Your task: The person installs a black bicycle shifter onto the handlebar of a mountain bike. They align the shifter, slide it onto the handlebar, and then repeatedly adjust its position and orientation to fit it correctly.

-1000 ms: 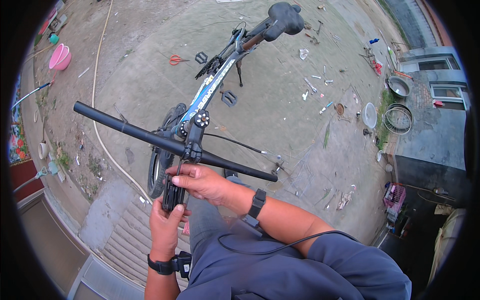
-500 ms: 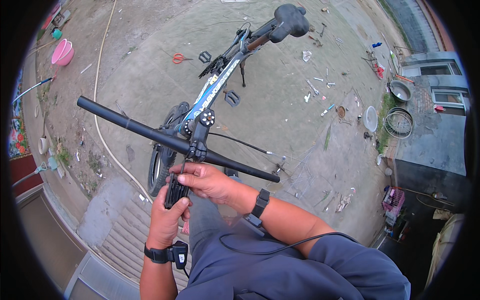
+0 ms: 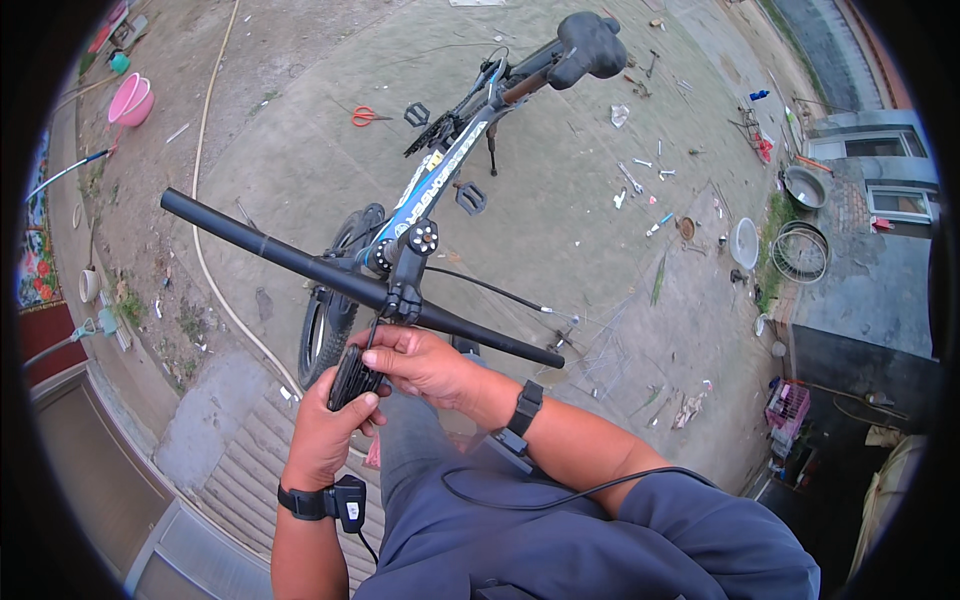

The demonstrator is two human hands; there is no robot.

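Small black ribbed rubber grip (image 3: 352,377) sat just below the bicycle's straight black metal handlebar (image 3: 330,277), clamped between both hands. Left hand (image 3: 325,430) wrapped it from beneath, fingers curled shut around it. Right hand (image 3: 425,363) pressed on its top, fingers closed over it, near the handlebar stem (image 3: 408,262).

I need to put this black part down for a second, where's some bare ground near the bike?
Bare ground lies left of the bike frame, between the pale hose and the red scissors. Another open stretch sits right of the frame, between the loose pedal and the scattered tools. It is crowded at far right around the metal basin and wheel rim.
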